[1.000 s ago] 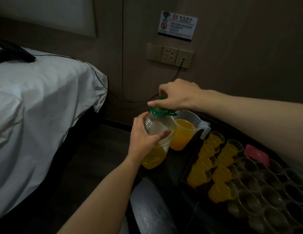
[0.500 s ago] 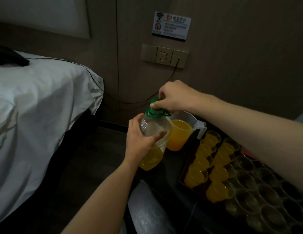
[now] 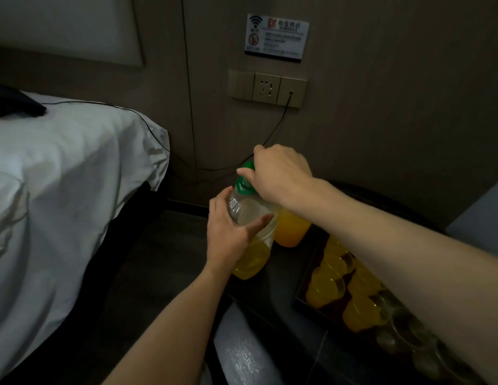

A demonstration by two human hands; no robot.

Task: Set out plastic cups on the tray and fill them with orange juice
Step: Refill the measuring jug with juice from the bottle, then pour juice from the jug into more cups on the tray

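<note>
Landmark: clear plastic bottle (image 3: 250, 240), part full of orange juice, long axis near upright, leaning slightly.
Green screw cap (image 3: 243, 184): on top of the bottle, directly under the right fingertips.
Right hand (image 3: 278, 173): above the bottle, nearer the cap, fingers curled and pinching it.
Left hand (image 3: 231, 234): on the bottle's shoulder, fingers wrapped round it.
Clear jug of juice (image 3: 291, 232): just behind-right of the bottle.
Black tray (image 3: 299, 290): right of the bottle.
Small plastic cups (image 3: 324, 286): those nearest the bottle are filled.
Step, judged: turning the cap; direction unclear.

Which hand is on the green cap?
The right hand, pinching the green cap atop the bottle; the left hand wraps the bottle's clear shoulder instead.
</note>
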